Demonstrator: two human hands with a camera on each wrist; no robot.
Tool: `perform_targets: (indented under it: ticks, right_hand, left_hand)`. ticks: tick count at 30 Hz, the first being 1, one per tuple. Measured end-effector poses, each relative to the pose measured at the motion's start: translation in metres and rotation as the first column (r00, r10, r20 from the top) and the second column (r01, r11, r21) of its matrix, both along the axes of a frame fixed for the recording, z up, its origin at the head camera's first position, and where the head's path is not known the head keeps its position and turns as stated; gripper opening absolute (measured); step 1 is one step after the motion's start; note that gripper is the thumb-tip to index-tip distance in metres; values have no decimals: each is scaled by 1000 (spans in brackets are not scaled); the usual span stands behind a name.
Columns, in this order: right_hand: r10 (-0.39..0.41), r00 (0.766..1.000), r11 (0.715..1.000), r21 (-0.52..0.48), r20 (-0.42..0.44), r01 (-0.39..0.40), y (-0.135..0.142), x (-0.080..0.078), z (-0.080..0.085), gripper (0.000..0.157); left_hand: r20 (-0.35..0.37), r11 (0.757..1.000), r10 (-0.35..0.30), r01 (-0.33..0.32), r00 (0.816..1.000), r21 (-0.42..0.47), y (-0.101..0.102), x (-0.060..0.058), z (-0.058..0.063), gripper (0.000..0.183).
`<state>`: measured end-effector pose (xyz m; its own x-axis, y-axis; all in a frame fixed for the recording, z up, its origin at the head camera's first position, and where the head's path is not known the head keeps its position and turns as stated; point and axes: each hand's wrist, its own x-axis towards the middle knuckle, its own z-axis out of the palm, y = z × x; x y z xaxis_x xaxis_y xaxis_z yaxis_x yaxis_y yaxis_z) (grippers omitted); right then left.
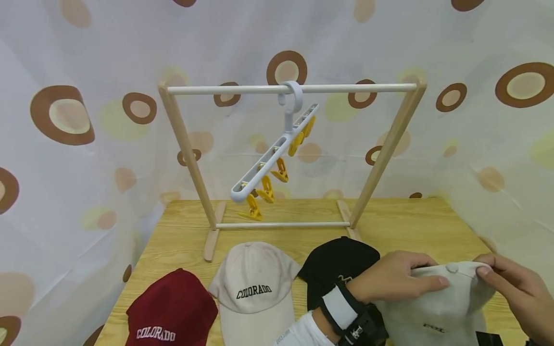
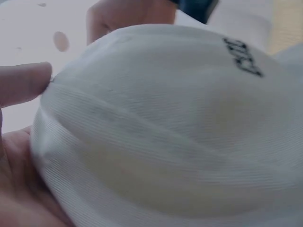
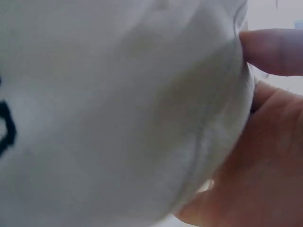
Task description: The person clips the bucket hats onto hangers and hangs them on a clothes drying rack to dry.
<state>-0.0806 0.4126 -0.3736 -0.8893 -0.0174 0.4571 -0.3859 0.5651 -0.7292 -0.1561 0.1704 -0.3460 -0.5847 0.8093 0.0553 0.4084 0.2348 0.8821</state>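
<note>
A pale grey baseball cap (image 1: 426,312) with small dark lettering is held upright by its crown at the front right, close to the head camera. My left hand (image 1: 396,278) pinches the crown just left of the top button, thumb in front and fingers behind. On the other side of the button, my right hand (image 1: 517,283) pinches the fabric between thumb and fingers. In the left wrist view the pale cap (image 2: 156,118) fills most of the picture. The right wrist view shows the right thumb (image 3: 274,51) on the cap's seam. The cap's brim is out of sight.
Behind my left forearm lies a black cap (image 1: 342,262), partly covered. A cream cap (image 1: 255,274) and a dark red cap (image 1: 173,305) lie further left on the wooden table (image 1: 402,226). A rack (image 1: 190,154) carries a white hanger (image 1: 281,144) with several yellow clips (image 1: 266,189).
</note>
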Motion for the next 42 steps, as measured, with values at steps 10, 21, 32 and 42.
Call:
perform_targets:
  ticks: [10,21,32,42]
  right_hand:
    - [125,983,989,102,-134,-112,-63,2,40,28]
    - [179,972,983,66,-154,-170,-116,-24,64,23]
    - [316,949,946,77,6,-316,-144,-83,73,18]
    - [157,981,980,107,116,-169,-167,-187,94,41]
  left_hand:
    - [-96,997,41,-34,995,75,-46,14,44,14]
    - [-157,983,121,-96,980,160,-102,1,52,16]
    - [-228,937,320,-270,920,223,-146,-24,72,13]
    - [-271,886,455,-401,848,233,-181,-47,82,10]
